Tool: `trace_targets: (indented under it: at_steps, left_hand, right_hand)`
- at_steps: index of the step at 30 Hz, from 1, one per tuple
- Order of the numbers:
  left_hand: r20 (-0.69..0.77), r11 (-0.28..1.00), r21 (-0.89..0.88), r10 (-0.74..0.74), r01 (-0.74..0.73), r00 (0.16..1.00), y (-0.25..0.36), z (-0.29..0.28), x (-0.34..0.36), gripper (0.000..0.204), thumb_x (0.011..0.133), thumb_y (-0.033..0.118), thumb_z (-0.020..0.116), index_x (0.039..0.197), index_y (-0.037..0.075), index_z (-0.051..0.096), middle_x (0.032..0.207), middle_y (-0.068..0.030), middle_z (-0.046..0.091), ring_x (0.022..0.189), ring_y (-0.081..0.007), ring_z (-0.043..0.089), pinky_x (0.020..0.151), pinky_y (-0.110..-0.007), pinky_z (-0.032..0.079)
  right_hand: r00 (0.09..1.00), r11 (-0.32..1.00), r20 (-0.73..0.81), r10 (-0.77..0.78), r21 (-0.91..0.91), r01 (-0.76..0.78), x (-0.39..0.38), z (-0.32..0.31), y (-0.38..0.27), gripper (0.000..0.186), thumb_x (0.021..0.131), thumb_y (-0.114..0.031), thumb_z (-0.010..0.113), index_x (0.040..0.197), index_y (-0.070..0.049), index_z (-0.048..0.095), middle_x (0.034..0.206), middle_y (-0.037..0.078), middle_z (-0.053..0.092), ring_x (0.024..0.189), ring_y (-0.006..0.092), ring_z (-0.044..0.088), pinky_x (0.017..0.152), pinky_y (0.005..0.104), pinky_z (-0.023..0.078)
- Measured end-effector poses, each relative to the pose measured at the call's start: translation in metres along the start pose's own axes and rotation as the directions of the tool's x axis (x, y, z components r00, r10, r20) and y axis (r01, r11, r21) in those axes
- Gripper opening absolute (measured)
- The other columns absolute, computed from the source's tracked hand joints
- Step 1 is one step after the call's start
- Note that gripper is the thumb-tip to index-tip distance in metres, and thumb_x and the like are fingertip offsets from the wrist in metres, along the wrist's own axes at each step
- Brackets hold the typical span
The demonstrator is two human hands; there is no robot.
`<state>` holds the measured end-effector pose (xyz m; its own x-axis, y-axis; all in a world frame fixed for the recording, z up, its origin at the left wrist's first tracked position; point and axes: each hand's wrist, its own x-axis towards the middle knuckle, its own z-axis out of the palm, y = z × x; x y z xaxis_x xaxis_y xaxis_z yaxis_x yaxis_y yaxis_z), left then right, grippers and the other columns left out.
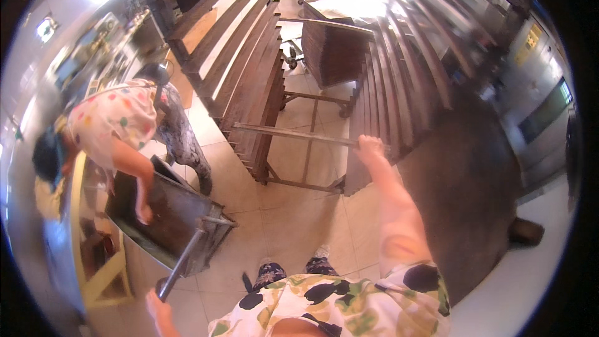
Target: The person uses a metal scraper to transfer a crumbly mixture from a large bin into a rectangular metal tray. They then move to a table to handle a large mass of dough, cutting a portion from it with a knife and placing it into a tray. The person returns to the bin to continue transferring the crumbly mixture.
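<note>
My right hand (369,146) grips the rack (293,131) at the right end of a pale crossbar. The tall brown metal rack has many slanted rungs on both sides. My left hand (159,306), low at the left and partly blurred, holds the dark end of a long-handled metal tool (184,259), whose crosspiece rests by a stack of dark trays (187,206). A co-worker (115,118) in a dotted top bends over those trays, one hand down on the top one.
Another wheeled rack or tray stack (327,56) stands behind the rack. A yellow frame (93,293) is at the left. A large dark surface (455,200) fills the right side, beside steel cabinets (543,118). Tiled floor (268,231) shows below.
</note>
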<state>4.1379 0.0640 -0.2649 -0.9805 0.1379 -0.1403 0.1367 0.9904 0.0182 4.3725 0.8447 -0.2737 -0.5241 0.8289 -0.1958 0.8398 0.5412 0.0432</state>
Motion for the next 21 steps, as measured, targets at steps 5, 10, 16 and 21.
trace_targets:
  at_steps: [5, 10, 16, 21]
  left_hand:
    - [-0.332, 0.917, -0.334, 0.104, -0.220, 0.938, 0.118, -0.007, 0.006, 0.076, 0.076, 0.008, 0.067, 0.141, 0.002, 0.028, 0.145, -0.0220, 0.028, 0.134, -0.0373, 0.028, 0.111, -0.046, 0.023]
    - [-0.436, 0.457, -0.736, 0.245, -0.500, 0.866, 0.300, -0.052, 0.076, 0.064, 0.098, 0.045, 0.037, 0.144, 0.002, 0.025, 0.149, -0.0139, 0.027, 0.138, -0.0275, 0.023, 0.113, -0.041, 0.016]
    - [-0.287, -0.092, -0.958, 0.263, -0.272, 0.921, 0.509, -0.120, 0.209, 0.072, 0.095, 0.059, 0.022, 0.148, 0.011, 0.015, 0.154, -0.0090, 0.016, 0.142, -0.0224, 0.012, 0.113, -0.045, 0.008]
    - [0.002, -0.057, -0.998, 0.329, 0.022, 0.944, 0.579, -0.137, 0.285, 0.056, 0.095, 0.044, 0.047, 0.137, 0.007, 0.040, 0.135, -0.0068, 0.045, 0.123, -0.0203, 0.040, 0.104, -0.038, 0.031]
  right_hand:
    - [1.000, 0.999, 0.016, -0.008, -0.032, 0.009, 0.025, 0.013, 0.011, 0.022, 0.080, -0.028, 0.061, 0.091, -0.010, 0.064, 0.092, 0.012, 0.068, 0.091, 0.0310, 0.065, 0.079, 0.0413, 0.051]
    - [1.000, 0.999, -0.002, -0.030, -0.013, 0.030, 0.026, 0.006, 0.027, 0.018, 0.077, -0.023, 0.059, 0.089, -0.009, 0.064, 0.088, 0.014, 0.068, 0.086, 0.0314, 0.065, 0.076, 0.0413, 0.051]
    - [0.999, 0.998, -0.036, -0.014, -0.070, 0.011, 0.033, -0.022, 0.049, 0.014, 0.078, -0.023, 0.062, 0.083, -0.010, 0.065, 0.081, 0.012, 0.068, 0.079, 0.0297, 0.067, 0.070, 0.0398, 0.051]
    - [0.975, 0.995, -0.199, -0.096, -0.051, 0.087, 0.067, -0.068, 0.072, 0.014, 0.070, -0.021, 0.064, 0.066, -0.009, 0.059, 0.063, 0.013, 0.062, 0.062, 0.0313, 0.062, 0.060, 0.0433, 0.047]
